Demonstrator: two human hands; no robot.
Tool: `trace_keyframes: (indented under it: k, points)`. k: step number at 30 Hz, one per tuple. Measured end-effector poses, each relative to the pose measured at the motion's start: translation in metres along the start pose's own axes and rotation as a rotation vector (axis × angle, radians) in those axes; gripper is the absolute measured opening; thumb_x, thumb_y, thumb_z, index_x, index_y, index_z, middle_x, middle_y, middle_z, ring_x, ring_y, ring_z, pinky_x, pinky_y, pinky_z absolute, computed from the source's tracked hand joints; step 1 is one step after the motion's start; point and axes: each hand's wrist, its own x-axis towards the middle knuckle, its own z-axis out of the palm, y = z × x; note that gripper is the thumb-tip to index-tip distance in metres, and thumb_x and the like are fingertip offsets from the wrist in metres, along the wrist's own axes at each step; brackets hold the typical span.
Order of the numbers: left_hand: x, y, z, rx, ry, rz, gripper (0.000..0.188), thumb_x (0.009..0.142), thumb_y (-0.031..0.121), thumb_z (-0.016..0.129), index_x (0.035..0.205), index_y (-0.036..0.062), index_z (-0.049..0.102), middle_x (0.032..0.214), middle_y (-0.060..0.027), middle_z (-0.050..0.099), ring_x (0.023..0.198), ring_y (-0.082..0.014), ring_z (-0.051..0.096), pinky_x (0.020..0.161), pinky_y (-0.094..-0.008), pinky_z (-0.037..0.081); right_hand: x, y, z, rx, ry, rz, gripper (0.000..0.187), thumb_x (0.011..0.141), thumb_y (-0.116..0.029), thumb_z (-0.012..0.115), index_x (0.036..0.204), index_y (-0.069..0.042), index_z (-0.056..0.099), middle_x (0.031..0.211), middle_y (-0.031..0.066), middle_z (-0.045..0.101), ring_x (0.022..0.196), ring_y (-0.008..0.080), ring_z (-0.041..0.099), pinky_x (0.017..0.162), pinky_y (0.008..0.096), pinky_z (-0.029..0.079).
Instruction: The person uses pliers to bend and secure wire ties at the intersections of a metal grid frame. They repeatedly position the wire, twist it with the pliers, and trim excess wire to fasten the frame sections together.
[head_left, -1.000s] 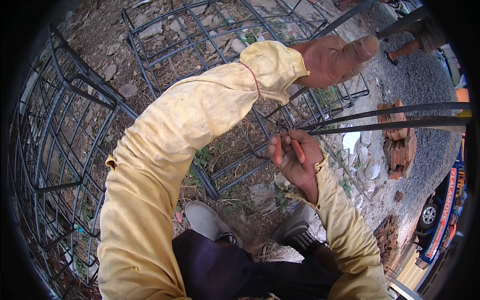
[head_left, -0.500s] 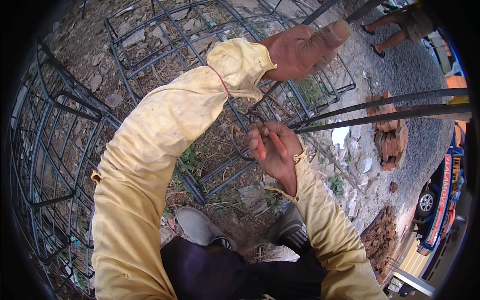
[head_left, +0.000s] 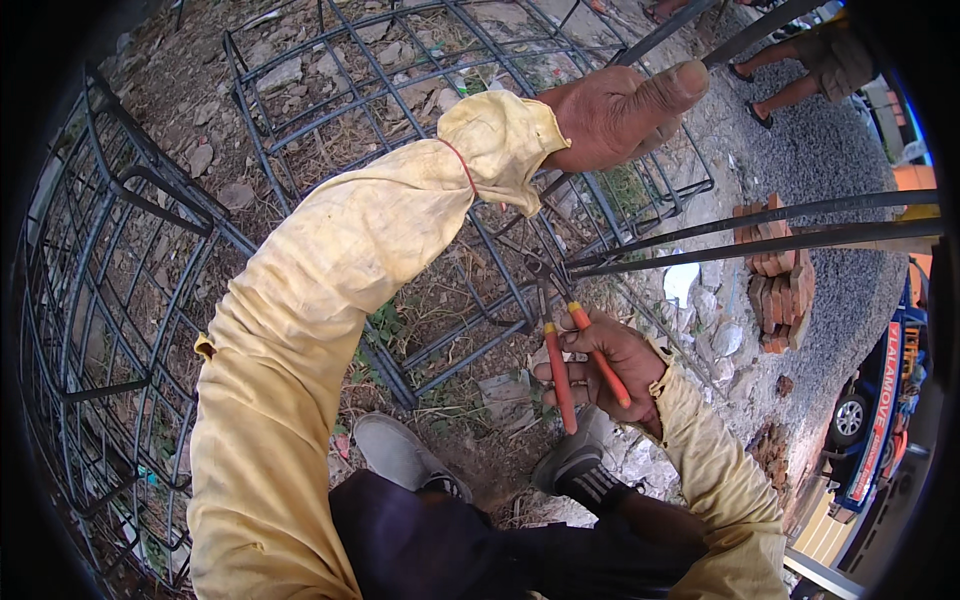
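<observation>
Okay so right up close your left sleeve (head_left: 300,290) fills a big chunk of the left and middle, and your left hand (head_left: 615,118) at the upper middle sits over a dark bar (head_left: 755,36); its fingers are hidden underneath, so can't tell if it's clasped or just resting. The real news is your right hand (head_left: 615,352), right of centre: half a second ago it was bunched up on the pliers (head_left: 555,355), and now it's lower with the red handles spread wide. You've still got them, but loosely, fingers reaching between the handles. My read is the squeeze has eased off, so no hard bite at the moment. The head points up into the middle of the frame, by where two dark bars (head_left: 820,239) meet the rebar cage (head_left: 470,358); too dark there to say if it's touching anything. Another cage (head_left: 108,389) stands along the left edge. Farther off, there's the brick stack (head_left: 778,275) on the right, a person (head_left: 840,65) upper right, and a blue vehicle (head_left: 872,425) way over at the right rim.
</observation>
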Motion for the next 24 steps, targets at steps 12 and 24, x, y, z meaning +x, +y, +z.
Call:
trace_keyframes:
  k: [12,24]
  points:
    - [-0.002,0.001,-0.001,0.044,0.007,-0.011,0.079,0.081,0.086,0.018,0.059,0.0117,0.035,0.055,-0.0014,0.035,0.049,-0.0120,0.035,0.046,-0.0307,0.031,0.023,0.006,0.037,0.396,-0.130,-0.111,0.025,0.086,-0.022,0.060,0.111,-0.019,0.053,0.110,0.0069,0.062,0.110,0.0412,0.059,0.087,0.0663,0.044]
    - [0.001,-0.008,0.000,0.059,0.002,-0.038,0.082,0.084,0.083,0.018,0.056,0.0097,0.043,0.055,0.0006,0.036,0.052,-0.0109,0.034,0.047,-0.0309,0.030,0.048,0.025,0.062,0.430,-0.060,-0.292,0.025,0.088,-0.014,0.059,0.111,-0.011,0.050,0.099,0.0096,0.058,0.092,0.0319,0.065,0.080,0.0526,0.057]
